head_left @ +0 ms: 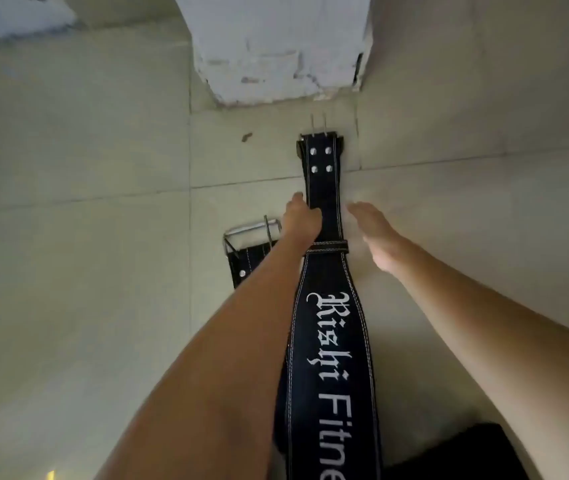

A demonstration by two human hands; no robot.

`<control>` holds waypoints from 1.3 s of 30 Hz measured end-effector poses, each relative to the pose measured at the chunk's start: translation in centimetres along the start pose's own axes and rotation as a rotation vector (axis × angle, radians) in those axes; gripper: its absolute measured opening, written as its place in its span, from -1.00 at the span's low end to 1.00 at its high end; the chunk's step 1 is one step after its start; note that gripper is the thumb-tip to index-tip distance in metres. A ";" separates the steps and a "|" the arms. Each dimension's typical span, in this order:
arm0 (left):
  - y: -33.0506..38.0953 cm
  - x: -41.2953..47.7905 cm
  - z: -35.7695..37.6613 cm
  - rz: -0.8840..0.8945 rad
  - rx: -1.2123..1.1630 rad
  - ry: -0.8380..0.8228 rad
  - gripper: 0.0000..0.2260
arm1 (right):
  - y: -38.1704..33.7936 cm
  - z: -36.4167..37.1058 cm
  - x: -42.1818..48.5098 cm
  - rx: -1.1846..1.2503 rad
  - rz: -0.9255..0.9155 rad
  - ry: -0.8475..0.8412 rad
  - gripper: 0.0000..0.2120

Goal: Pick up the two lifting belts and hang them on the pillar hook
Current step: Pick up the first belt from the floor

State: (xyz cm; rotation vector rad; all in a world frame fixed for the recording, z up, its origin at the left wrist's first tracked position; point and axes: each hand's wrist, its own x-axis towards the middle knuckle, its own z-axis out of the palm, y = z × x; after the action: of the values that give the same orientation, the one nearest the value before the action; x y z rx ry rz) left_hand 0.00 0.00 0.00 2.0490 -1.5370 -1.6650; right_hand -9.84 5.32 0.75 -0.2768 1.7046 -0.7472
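A long black lifting belt (328, 327) with white lettering stretches from the bottom of the view toward the pillar, its buckle end with rivets and two prongs farthest from me. My left hand (301, 218) is shut on the belt's left edge just above its loop. My right hand (374, 230) hovers open beside the belt's right edge, fingers apart, holding nothing. A second black belt (246, 263) with a metal buckle lies on the floor to the left, partly hidden under my left forearm.
The base of a white, chipped pillar (276, 46) stands on the tiled floor (85, 237) just beyond the belts. No hook is in view. A dark object (459, 452) sits at the bottom right, and another pale shape (16, 15) is at the top left.
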 end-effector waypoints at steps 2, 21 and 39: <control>-0.5 3.0 1.2 0.014 -0.032 0.057 -0.65 | 0.5 1.3 3.2 0.077 -0.028 -0.055 -0.61; 26.5 -53.6 -22.6 0.107 -0.523 -0.171 -0.73 | -25.0 -6.8 -57.0 0.146 -0.269 0.061 -0.75; 40.4 -83.0 -31.6 0.834 -0.518 -0.034 -0.79 | -40.9 -12.3 -87.1 0.311 -0.947 -0.199 -0.83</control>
State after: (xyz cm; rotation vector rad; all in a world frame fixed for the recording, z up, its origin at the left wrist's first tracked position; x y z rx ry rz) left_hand 7.29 24.48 94.16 0.9296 -1.4488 -1.5048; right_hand -5.58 26.11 95.39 -0.9336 1.1873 -1.5904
